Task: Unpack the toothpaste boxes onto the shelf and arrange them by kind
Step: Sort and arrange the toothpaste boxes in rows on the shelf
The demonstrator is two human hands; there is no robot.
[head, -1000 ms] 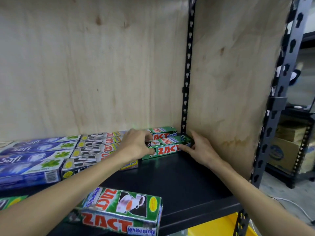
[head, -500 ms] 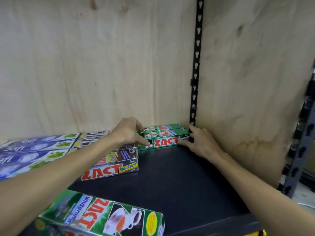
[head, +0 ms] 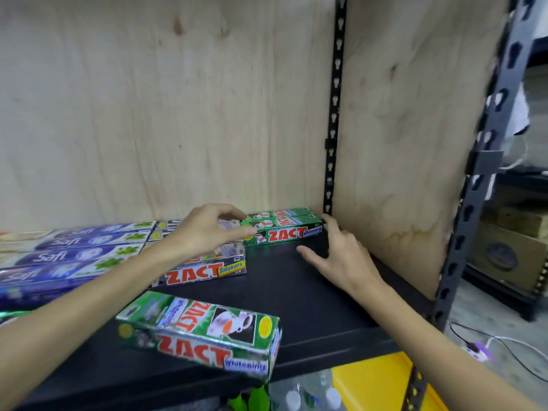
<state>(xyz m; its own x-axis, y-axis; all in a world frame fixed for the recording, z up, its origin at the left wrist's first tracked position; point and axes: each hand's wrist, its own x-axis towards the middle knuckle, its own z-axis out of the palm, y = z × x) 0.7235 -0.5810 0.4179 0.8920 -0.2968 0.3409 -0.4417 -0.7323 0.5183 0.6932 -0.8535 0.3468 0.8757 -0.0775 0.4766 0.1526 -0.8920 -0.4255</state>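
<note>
I see my left hand [head: 207,229], grip released, fingertips at the green Zact Whitening boxes [head: 284,229] in the shelf's [head: 326,292] back right corner; right hand [head: 341,256], released, beside them.

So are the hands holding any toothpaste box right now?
Neither grips one. The left hand touches the left end of the green Zact Whitening box with its fingertips; the right hand rests by its right end, fingers open.
</note>
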